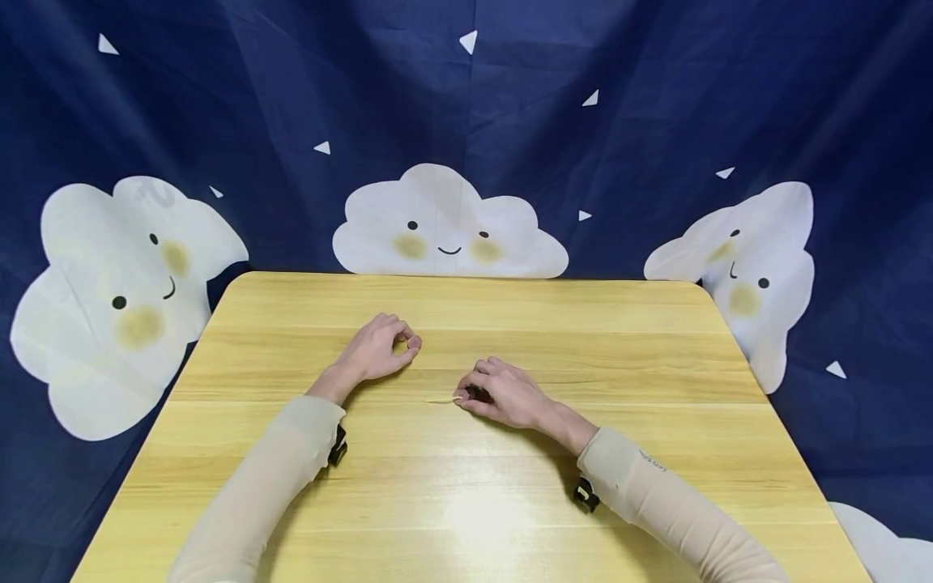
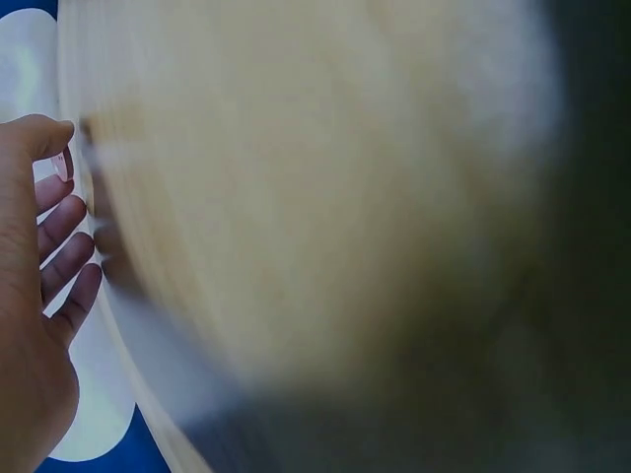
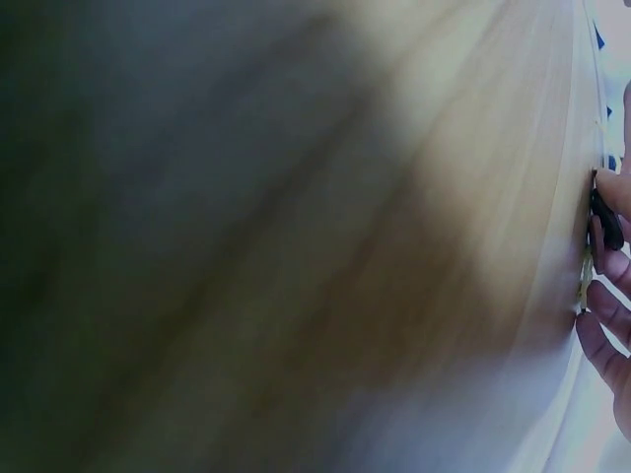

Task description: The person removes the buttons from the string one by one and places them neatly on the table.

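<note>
Small dark object [image 3: 606, 222], identity unclear: in the right hand [image 1: 506, 393], low over the worktop [image 1: 656, 348]. Right hand grasps it between curled fingers and thumb. A thin pale strip [image 1: 438, 402] juts from those fingertips; whether it joins the dark piece, cannot tell.

Orientation: strip's long axis runs roughly sideways, free end pointing left, short of the left hand [image 1: 379, 348].

Left hand: set farther from the person and to the left of the strip; thumb and index tips close together, other fingers bent. A pinkish patch shows at the tips; cannot tell whether it is something pinched or a fingertip.

Nearer hand: the right, already in contact. Judgement: the key relation is the diagonal gap from strip end to left fingertips, leftward and away from the body.
</note>
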The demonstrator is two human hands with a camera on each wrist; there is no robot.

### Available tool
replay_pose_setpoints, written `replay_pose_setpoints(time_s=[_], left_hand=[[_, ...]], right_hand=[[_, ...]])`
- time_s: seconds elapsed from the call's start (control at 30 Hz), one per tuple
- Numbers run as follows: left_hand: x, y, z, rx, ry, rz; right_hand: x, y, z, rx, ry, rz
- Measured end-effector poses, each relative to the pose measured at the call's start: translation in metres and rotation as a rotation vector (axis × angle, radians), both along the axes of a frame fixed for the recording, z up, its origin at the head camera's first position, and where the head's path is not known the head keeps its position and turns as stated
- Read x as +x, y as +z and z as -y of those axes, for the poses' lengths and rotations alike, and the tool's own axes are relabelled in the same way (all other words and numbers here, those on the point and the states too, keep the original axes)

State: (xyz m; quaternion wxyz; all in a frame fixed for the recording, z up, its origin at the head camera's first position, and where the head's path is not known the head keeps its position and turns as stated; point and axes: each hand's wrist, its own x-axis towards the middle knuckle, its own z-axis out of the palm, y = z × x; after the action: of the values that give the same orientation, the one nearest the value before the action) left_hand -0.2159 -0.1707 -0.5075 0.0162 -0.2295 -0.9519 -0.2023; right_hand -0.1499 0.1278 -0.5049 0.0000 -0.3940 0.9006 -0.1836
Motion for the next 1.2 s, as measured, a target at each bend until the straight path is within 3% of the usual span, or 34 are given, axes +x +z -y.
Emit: replay_pose_setpoints(time_s=[0.2, 1.2], left_hand=[[-0.0043, -0.0019, -0.0008, -0.007, -0.007, -0.002], [-0.0057, -0.0082, -0.0022, 0.015, -0.029, -0.006]], right_hand=[[0.0005, 0.0013, -0.0005, -0.009, 0.001, 0.002], [0.0001, -0.0009, 0.0, 0.008, -0.008, -0.01]])
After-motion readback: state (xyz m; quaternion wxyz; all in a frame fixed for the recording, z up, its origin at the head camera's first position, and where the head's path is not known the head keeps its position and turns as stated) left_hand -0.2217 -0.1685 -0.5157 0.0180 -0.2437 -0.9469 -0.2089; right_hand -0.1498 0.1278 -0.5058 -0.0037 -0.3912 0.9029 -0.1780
